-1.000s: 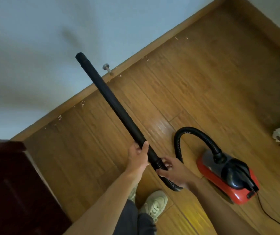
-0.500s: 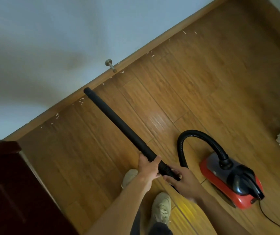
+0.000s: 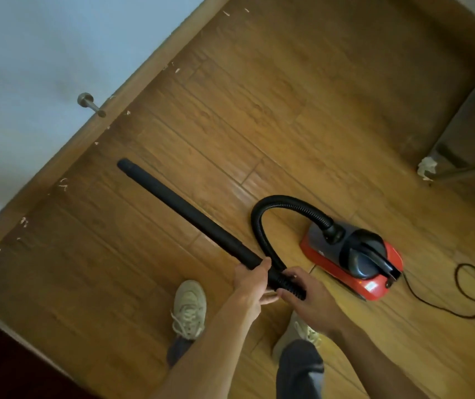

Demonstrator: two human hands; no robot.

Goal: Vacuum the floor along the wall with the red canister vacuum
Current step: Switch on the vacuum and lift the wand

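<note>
The red canister vacuum (image 3: 357, 257) sits on the wooden floor at the right, its black ribbed hose (image 3: 276, 201) arching left. A long black wand (image 3: 184, 211) slants up and left, its open tip near the wooden baseboard (image 3: 132, 84). My left hand (image 3: 252, 279) is wrapped around the wand's lower end. Just to its right, my right hand (image 3: 307, 295) grips the ribbed hose cuff. Small white debris bits (image 3: 63, 184) lie scattered on the floor along the baseboard.
A metal door stopper (image 3: 91, 105) sticks out of the white wall. The vacuum's black cord (image 3: 461, 298) loops on the floor at the right. A chair leg with a crumpled white scrap (image 3: 427, 167) stands at upper right. A dark door (image 3: 6, 361) fills the lower left. My shoes stand below.
The wand has swung down from pointing up at the wall; its tip is now low near the floor by the baseboard. Both hands kept their grip and the view shifted.
</note>
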